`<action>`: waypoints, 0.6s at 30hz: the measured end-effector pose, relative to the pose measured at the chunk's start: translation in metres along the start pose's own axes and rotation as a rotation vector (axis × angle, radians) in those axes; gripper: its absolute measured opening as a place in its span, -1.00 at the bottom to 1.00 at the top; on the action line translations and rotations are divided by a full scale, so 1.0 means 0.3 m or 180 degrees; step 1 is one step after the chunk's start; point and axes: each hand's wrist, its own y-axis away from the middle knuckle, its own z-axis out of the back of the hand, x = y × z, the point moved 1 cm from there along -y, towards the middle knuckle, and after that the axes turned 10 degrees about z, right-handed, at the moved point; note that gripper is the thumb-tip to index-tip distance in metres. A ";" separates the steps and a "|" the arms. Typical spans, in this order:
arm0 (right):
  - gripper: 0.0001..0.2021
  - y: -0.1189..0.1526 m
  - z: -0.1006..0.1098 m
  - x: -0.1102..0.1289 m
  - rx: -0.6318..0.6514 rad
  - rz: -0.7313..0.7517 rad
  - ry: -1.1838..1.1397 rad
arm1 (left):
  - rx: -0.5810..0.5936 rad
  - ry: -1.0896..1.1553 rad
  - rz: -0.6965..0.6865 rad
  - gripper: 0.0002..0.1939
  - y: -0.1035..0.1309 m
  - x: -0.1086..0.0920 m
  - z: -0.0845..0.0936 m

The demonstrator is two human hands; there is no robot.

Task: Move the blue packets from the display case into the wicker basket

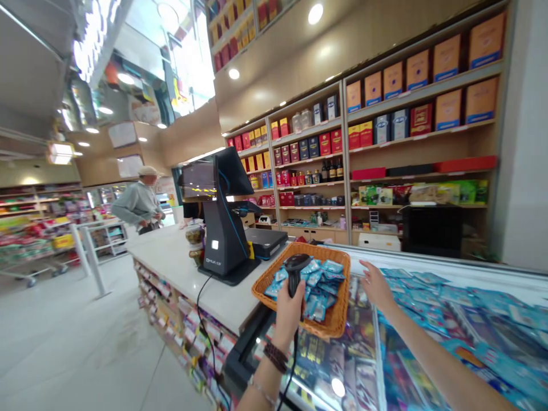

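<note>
My left hand (290, 301) is wrapped round the handle of a black barcode scanner (298, 263). Its head is over a brown wicker basket (343, 311), and its cable hangs down past my wrist. Small blue packets (331, 267) fill the basket. To the right of the basket, my right hand (377, 285) reaches forward with fingers apart and nothing in them. More blue packets (422, 299) lie spread on the glass top beside that hand. Whether the hand touches the glass I cannot tell.
Left of the basket, a black checkout terminal (226, 228) stands on a white counter (165, 245), with jars (194, 242) beside it. A person (139, 202) stands beyond the counter. Wall shelves (312, 160) hold boxes and bottles. A cable (205, 325) hangs down the counter's front.
</note>
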 end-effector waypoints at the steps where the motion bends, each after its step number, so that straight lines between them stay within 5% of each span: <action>1: -0.46 0.016 0.065 -0.023 -0.0034 -0.0064 0.0107 | 0.0089 0.0041 0.0005 -0.16 0.005 0.002 -0.023; 6: -0.68 0.082 0.448 -0.121 -0.0103 -0.0127 0.1009 | 0.0664 0.0170 0.0079 -0.16 0.041 0.014 -0.184; 12: -0.65 0.251 0.877 -0.190 -0.0054 -0.0610 0.1876 | 0.1247 0.0163 0.0156 -0.24 0.114 0.041 -0.410; 15: -0.64 0.362 0.987 -0.212 0.0067 -0.0628 0.1934 | 0.1557 0.0169 0.0243 -0.26 0.157 0.063 -0.512; 18: -0.64 0.421 1.014 -0.224 0.0363 -0.0572 0.1764 | 0.1709 0.0178 0.0376 -0.28 0.190 0.103 -0.600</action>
